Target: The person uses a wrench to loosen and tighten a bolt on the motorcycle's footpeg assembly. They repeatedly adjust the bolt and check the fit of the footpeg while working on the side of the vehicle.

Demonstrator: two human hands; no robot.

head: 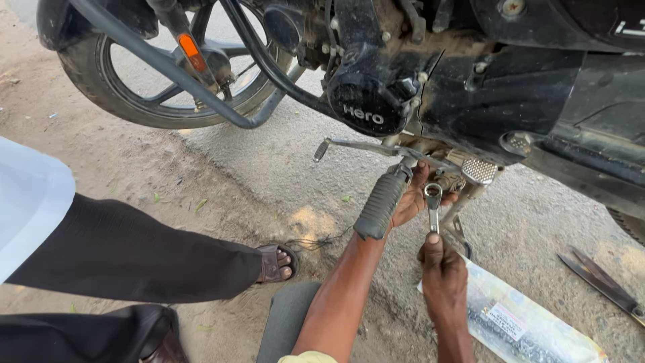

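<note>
Two bare hands work low under a motorcycle (416,87) parked on gritty ground (269,168). Nearest, the right hand (442,269) has its fingers (433,240) curled shut round the lower shaft of a steel ring spanner (433,205), which stands nearly upright, its ring end topmost. Just beyond, the left hand (411,195) reaches up beside the black rubber footrest (381,204), fingers bent loosely around the fitting at the footrest's root; whether they grip it I cannot tell. The spanner's ring sits against that left palm, below the engine casing (366,101).
</note>
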